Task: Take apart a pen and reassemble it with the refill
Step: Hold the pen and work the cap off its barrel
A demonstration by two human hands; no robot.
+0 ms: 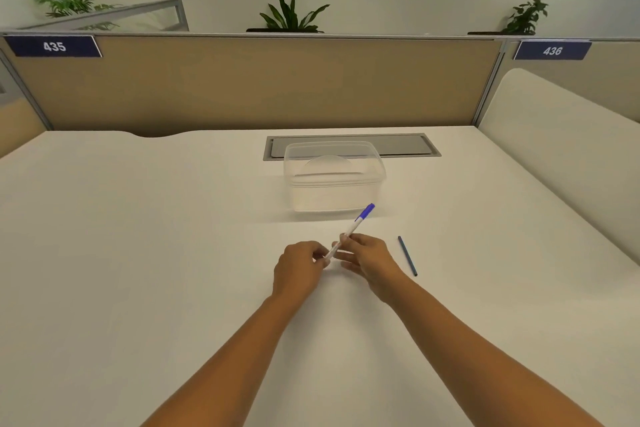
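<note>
A white pen point(352, 228) with a blue cap is held above the white desk point(138, 253), its capped end pointing up and to the right. My left hand point(300, 267) pinches the pen's lower end, which its fingers hide. My right hand point(367, 255) grips the barrel near its middle. A thin dark blue refill point(407, 256) lies flat on the desk just right of my right hand, apart from it.
A clear plastic container point(334, 178) stands behind the hands. A grey cable hatch point(408, 146) sits in the desk further back. A tan partition point(242, 80) closes the far edge, and a white divider point(561, 135) rises at the right.
</note>
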